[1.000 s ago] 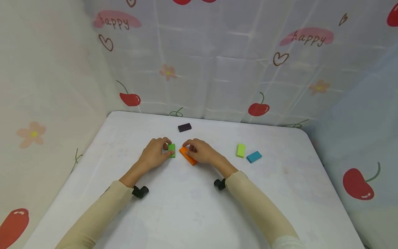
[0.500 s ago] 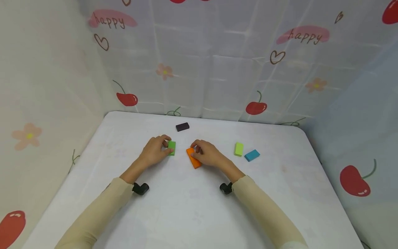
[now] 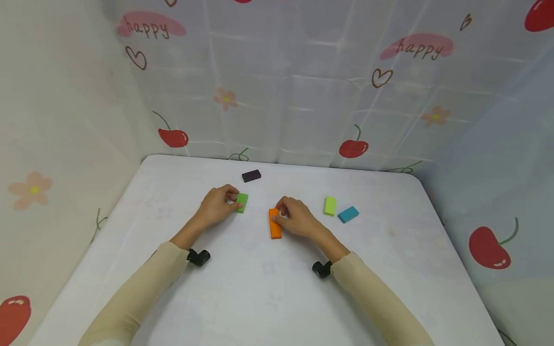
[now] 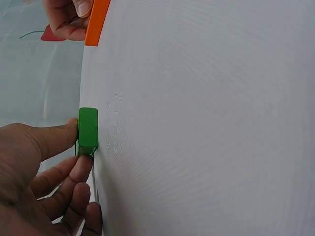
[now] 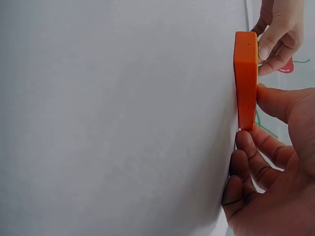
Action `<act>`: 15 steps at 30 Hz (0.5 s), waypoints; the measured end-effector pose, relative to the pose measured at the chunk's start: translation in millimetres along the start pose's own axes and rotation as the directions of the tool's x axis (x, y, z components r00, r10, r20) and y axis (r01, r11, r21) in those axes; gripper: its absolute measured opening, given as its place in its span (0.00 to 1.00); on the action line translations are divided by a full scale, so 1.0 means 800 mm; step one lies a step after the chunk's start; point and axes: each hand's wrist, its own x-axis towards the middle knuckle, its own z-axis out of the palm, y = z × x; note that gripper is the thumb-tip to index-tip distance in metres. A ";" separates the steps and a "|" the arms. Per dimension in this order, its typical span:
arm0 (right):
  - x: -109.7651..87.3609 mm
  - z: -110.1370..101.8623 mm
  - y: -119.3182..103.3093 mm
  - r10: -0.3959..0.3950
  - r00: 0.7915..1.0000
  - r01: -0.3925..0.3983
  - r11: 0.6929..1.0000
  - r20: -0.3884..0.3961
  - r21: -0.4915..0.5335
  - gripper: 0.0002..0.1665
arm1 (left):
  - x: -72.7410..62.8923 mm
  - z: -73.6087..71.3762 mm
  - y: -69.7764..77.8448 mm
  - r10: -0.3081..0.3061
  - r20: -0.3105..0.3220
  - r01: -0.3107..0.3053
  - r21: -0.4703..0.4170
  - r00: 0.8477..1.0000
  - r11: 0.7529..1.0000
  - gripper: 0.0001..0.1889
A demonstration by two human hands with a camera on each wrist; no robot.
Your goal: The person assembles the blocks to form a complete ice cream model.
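My left hand [image 3: 215, 207] pinches a green block [image 3: 242, 202] on the white table, left of centre. In the left wrist view, the thumb lies on one face of this block and the fingertips are at its near end. My right hand [image 3: 299, 218] pinches a longer orange block [image 3: 274, 228] to the right of the green one. Its thumb presses the orange block's face, and curled fingers sit at the end, as the right wrist view shows. Both blocks lie flat, apart from each other, the orange one pointing straight toward me.
A dark, nearly black block [image 3: 251, 176] lies behind the hands, near the table's [image 3: 268, 307] back edge. On the right lie a yellow-green block [image 3: 330, 206] and a blue block [image 3: 348, 214], close together. A printed curtain [image 3: 277, 96] stands behind the table and along its sides.
The right hand has moved right with the orange block and turned it from slanted to straight. The left hand has shifted slightly away from me, and the green block now tilts a little.
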 end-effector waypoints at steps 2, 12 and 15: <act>-0.003 -0.001 0.002 0.011 1.000 -0.011 1.000 -0.006 0.000 0.19 | 0.003 0.002 0.001 0.008 0.009 -0.008 -0.012 1.000 1.000 0.21; -0.020 -0.003 0.008 0.059 0.998 -0.059 0.998 0.007 0.028 0.19 | 0.015 0.014 0.010 0.035 0.012 -0.034 -0.019 0.999 0.999 0.20; -0.025 -0.001 0.008 0.058 0.998 -0.058 0.998 0.008 0.027 0.18 | 0.018 0.017 0.014 0.038 0.018 -0.038 -0.019 0.999 0.999 0.19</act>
